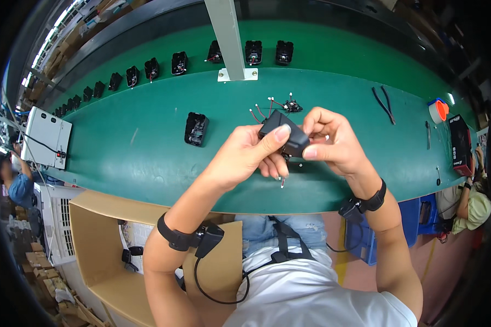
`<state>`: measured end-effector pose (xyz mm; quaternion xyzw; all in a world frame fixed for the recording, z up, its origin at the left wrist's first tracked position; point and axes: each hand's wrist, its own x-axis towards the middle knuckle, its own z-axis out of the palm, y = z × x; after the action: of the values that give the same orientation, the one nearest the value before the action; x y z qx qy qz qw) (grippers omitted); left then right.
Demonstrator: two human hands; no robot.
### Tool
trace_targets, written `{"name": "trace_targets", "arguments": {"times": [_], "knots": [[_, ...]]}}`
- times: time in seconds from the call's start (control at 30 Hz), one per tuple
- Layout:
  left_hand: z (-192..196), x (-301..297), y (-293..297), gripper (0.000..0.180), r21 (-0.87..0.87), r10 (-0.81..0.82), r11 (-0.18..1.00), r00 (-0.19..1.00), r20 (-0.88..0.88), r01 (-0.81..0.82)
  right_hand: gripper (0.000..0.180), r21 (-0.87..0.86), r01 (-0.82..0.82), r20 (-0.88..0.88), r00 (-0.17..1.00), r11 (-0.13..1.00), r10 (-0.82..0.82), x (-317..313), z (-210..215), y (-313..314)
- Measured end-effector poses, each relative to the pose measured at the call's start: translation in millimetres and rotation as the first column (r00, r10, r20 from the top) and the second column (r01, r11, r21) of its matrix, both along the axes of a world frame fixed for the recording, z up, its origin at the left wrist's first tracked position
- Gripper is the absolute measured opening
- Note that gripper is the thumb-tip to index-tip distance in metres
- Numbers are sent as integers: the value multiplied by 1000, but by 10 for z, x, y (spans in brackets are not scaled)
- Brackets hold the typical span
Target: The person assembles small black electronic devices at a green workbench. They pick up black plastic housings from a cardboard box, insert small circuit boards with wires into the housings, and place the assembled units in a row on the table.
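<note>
Over the middle of the green workbench I hold a black plastic housing [299, 143] in both hands. My left hand [245, 152] is closed around its left side, with the thumb lying on top. The right hand [338, 143] grips the right end, its thumb against the edge and its fingers curled; whether they also pinch a small part is hidden. A short wire with a white connector [282, 183] hangs below my left fingers. Behind the housing lie red-and-black wired parts [293, 104] with white plugs. An open black housing [196, 129] sits to the left.
Several open black housings [179, 63] line the green strip beyond the bench [147, 120]. A metal post [228, 38] rises at the far edge. Pliers [384, 104], an orange-and-white roll [438, 110] and a black box [460, 144] lie right. A cardboard box [95, 245] stands lower left; people work at both sides.
</note>
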<state>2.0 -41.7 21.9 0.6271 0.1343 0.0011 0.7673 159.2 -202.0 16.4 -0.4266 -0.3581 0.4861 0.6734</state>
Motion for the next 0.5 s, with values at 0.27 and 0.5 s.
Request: {"name": "trace_targets", "arguments": {"times": [0.27,0.5], "knots": [[25,-34,55,79,889,208,450,978,-12,-85,18,-113,-90,-355,934,990,45,-122,-121,101],[-33,-76,281,70,921,308,305,941,144,-241,18,-89,34,-141,989,995,-46,-40,27,323]]}}
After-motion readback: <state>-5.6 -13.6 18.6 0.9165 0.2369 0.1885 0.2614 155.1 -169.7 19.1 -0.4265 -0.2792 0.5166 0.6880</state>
